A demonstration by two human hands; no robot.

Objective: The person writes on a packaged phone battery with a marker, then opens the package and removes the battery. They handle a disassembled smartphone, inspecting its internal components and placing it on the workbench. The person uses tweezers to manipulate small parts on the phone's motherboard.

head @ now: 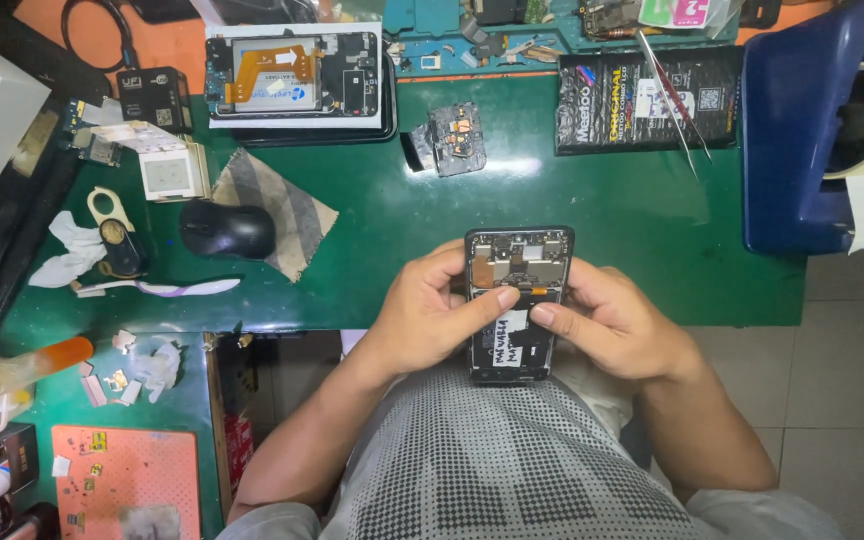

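— What do I have in my hands?

— My left hand (432,315) and right hand (607,325) cup an opened phone (517,300), a dark slab with bare circuit boards and a white paper label, held over the near edge of the green mat (552,200). Both hands curl round its sides, thumbs pressed onto the middle.

— And around it?

— A smooth black mouse (227,230) sits on a striped cloth (277,210). Further back lie another opened phone (292,75) on white paper, a glossy black packet (647,100) and thin metal tweezers (674,95).
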